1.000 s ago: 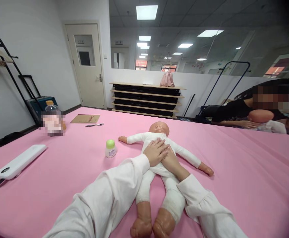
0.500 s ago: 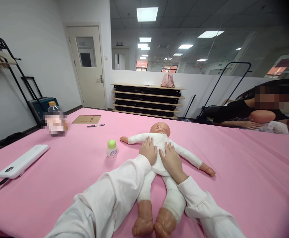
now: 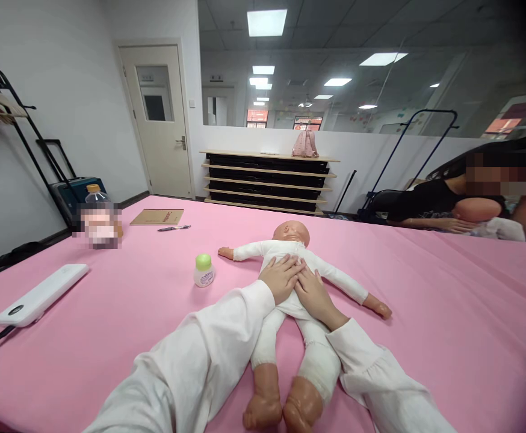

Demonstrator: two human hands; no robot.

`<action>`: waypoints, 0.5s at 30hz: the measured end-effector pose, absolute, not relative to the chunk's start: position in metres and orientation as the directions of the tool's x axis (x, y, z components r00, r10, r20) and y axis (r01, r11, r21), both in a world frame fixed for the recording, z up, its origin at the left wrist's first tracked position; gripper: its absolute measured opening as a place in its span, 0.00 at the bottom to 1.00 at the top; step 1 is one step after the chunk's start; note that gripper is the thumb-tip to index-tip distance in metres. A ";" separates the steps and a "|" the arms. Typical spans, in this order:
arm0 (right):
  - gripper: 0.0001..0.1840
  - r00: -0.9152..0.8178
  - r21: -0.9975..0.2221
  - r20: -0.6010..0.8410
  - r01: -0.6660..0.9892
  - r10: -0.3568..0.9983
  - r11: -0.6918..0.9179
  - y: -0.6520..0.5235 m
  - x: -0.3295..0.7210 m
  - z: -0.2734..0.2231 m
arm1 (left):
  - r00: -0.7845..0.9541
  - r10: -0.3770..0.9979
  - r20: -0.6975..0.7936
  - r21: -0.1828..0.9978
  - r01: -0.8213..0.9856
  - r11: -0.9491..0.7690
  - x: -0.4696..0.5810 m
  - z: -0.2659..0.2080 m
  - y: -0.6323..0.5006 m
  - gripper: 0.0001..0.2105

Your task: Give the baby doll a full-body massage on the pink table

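The left hand [image 3: 281, 279] and right hand [image 3: 313, 294], set apart a moment earlier, are now brought together, flat, fingers meeting on the doll [image 3: 293, 309], by which repeated stroking is suggested. The doll is laid on the table [image 3: 109, 313].

Long, loose white sleeves [image 3: 209, 346], creased; right cuff [image 3: 345, 338] gathered; hands [image 3: 281, 280] bare.

Bare left hand [image 3: 281, 279] and bare right hand [image 3: 313, 293], touching, lie flat on white-cloth-bodied baby doll [image 3: 294, 309], tan head [image 3: 291, 232] at 12 o'clock. Small round green-capped bottle [image 3: 204, 272] at 9 o'clock from hands, on pink cloth [image 3: 434, 300].
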State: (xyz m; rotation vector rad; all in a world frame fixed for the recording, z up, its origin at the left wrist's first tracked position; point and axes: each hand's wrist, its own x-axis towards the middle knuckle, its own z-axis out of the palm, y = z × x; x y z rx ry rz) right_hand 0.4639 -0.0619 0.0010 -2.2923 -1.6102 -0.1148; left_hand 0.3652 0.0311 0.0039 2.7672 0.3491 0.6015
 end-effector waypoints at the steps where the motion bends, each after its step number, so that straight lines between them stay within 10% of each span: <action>1: 0.27 0.382 -0.216 0.241 0.918 0.892 -0.334 -0.063 0.463 0.001 | 0.879 0.315 0.358 0.326 0.198 -0.924 0.364 0.005 0.030 0.22; 15: 0.21 0.447 -0.281 0.234 0.881 0.863 -0.380 -0.061 0.465 0.044 | 0.844 0.478 0.242 0.512 0.308 -0.802 0.368 0.037 0.035 0.20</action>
